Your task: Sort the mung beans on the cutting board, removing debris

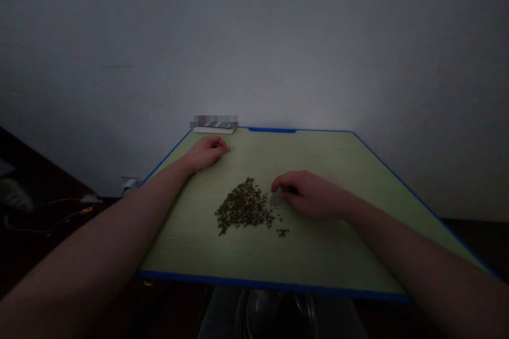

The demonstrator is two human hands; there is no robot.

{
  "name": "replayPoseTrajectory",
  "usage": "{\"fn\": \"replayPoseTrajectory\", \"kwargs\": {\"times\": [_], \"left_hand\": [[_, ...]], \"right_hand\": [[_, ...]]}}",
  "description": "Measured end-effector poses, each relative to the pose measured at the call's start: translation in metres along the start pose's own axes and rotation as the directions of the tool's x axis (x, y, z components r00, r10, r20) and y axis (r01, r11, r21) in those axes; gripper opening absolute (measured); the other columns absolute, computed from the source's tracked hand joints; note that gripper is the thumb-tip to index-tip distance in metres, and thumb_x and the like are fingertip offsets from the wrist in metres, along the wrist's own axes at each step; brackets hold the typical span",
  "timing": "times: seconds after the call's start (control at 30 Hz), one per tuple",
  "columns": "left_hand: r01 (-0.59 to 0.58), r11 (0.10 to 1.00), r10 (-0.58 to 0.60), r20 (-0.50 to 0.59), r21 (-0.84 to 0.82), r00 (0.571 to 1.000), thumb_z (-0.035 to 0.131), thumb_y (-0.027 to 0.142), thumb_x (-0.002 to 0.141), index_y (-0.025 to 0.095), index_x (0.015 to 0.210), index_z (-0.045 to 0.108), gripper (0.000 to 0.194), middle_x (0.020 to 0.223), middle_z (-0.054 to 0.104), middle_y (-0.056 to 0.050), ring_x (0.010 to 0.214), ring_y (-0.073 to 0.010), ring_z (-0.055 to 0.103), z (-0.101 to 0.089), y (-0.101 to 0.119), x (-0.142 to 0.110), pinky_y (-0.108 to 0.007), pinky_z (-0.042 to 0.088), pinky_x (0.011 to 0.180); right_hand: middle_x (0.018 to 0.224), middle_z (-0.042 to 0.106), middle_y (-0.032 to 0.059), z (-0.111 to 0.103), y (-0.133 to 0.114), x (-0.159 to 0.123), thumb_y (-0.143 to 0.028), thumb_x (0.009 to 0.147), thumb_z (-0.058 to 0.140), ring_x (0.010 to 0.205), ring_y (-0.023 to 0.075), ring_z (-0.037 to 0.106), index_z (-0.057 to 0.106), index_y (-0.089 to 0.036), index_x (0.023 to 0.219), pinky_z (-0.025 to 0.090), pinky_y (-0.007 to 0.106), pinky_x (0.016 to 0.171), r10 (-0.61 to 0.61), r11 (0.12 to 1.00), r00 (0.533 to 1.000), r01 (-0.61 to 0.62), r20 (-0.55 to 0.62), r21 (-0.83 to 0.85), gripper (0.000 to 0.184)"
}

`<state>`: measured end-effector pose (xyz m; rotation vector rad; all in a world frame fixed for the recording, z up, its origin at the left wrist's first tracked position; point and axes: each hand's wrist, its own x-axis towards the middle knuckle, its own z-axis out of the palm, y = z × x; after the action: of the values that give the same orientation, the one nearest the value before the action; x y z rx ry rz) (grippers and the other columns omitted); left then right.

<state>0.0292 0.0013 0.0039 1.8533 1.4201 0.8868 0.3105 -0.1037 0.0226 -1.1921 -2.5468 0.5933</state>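
Flanking a loose heap, both hands part-curled, grips unclear; shiny vessel below, contents indistinct.

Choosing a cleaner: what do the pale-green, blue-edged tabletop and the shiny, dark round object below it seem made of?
Tabletop: possibly matte laminate, given faint streaks. Round object: probably polished metal, given bright curved reflections; glass isn't ruled out.

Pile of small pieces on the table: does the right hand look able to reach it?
Probably yes: the right hand is close beside the pile, and only a small see-through item seems to lie between.
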Motion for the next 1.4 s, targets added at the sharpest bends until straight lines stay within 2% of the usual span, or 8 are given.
{"fn": "replayPoseTrajectory", "kwargs": {"times": [0.2, 0.47, 0.63, 0.9, 1.1, 1.23, 1.4], "left_hand": [[-0.005, 1.000, 0.005, -0.006, 0.010, 1.000, 0.057, 0.035, 0.064, 0.015, 0.069, 0.054, 0.020, 0.047, 0.041, 0.007, 0.042, -0.0057, 0.034, 0.000, 0.002, -0.002, -0.020, 0.025, 0.043], [0.015, 1.000, -0.014, 0.009, -0.019, 1.000, 0.058, 0.037, 0.064, 0.015, 0.069, 0.053, 0.023, 0.046, 0.038, 0.007, 0.041, -0.0057, 0.033, 0.000, 0.001, -0.001, -0.020, 0.024, 0.041], [0.008, 1.000, -0.008, 0.003, -0.008, 1.000, 0.058, 0.037, 0.064, 0.015, 0.068, 0.053, 0.023, 0.046, 0.040, 0.007, 0.042, -0.0056, 0.033, 0.000, 0.001, -0.001, -0.020, 0.024, 0.042], [-0.003, 1.000, 0.003, -0.004, 0.000, 1.000, 0.058, 0.035, 0.063, 0.015, 0.069, 0.055, 0.021, 0.047, 0.040, 0.007, 0.043, -0.0065, 0.034, 0.000, -0.001, 0.001, -0.021, 0.025, 0.044], [-0.012, 1.000, 0.012, -0.002, 0.002, 1.000, 0.057, 0.035, 0.065, 0.016, 0.067, 0.053, 0.020, 0.046, 0.039, 0.007, 0.043, -0.0060, 0.033, 0.000, -0.001, 0.001, -0.021, 0.025, 0.044], [-0.010, 1.000, 0.010, 0.003, 0.001, 1.000, 0.058, 0.036, 0.065, 0.016, 0.067, 0.053, 0.021, 0.047, 0.040, 0.007, 0.043, -0.0058, 0.033, 0.001, -0.003, 0.002, -0.020, 0.025, 0.044], [0.010, 1.000, -0.010, 0.001, 0.000, 1.000, 0.058, 0.036, 0.064, 0.015, 0.069, 0.054, 0.022, 0.049, 0.041, 0.006, 0.044, -0.0061, 0.034, 0.000, -0.001, 0.001, -0.020, 0.025, 0.044]], "right_hand": [[0.081, 0.065, 0.0029, -0.001, -0.002, -0.002, -0.017, 0.079, 0.049, 0.066, 0.0125, 0.054, 0.064, -0.021, 0.098, 0.038, 0.023, 0.061, -0.014, 1.000, 0.999, 0.013, 0.042, 0.027, 0.025], [0.077, 0.064, 0.0021, -0.002, 0.000, -0.003, -0.018, 0.078, 0.049, 0.063, 0.0118, 0.052, 0.064, -0.021, 0.097, 0.036, 0.023, 0.058, 0.013, 1.000, 0.999, -0.013, 0.032, -0.019, 0.024], [0.067, 0.062, -0.0001, -0.007, 0.001, -0.005, -0.017, 0.076, 0.050, 0.056, 0.0104, 0.050, 0.065, -0.020, 0.093, 0.034, 0.022, 0.053, 0.037, 0.999, 0.995, -0.036, 0.090, -0.011, 0.023], [0.063, 0.060, -0.0004, -0.012, -0.005, -0.008, -0.016, 0.073, 0.052, 0.054, 0.0100, 0.049, 0.066, -0.020, 0.092, 0.032, 0.022, 0.051, 0.037, 0.998, 0.984, -0.028, 0.173, -0.055, 0.024], [0.067, 0.063, -0.0004, -0.011, -0.010, -0.011, -0.020, 0.075, 0.052, 0.054, 0.0097, 0.049, 0.065, -0.022, 0.091, 0.031, 0.022, 0.052, 0.065, 0.994, 0.988, -0.052, 0.138, -0.096, 0.021], [0.069, 0.064, 0.0010, -0.011, -0.007, -0.010, -0.021, 0.075, 0.050, 0.055, 0.0107, 0.051, 0.064, -0.022, 0.092, 0.032, 0.023, 0.052, 0.135, 0.982, 0.986, -0.120, 0.100, -0.143, 0.022], [0.078, 0.066, 0.0054, -0.017, 0.002, -0.009, -0.020, 0.073, 0.048, 0.065, 0.0150, 0.055, 0.062, -0.020, 0.091, 0.032, 0.025, 0.054, 0.248, 0.937, 0.967, -0.226, 0.051, -0.266, 0.022]]}}
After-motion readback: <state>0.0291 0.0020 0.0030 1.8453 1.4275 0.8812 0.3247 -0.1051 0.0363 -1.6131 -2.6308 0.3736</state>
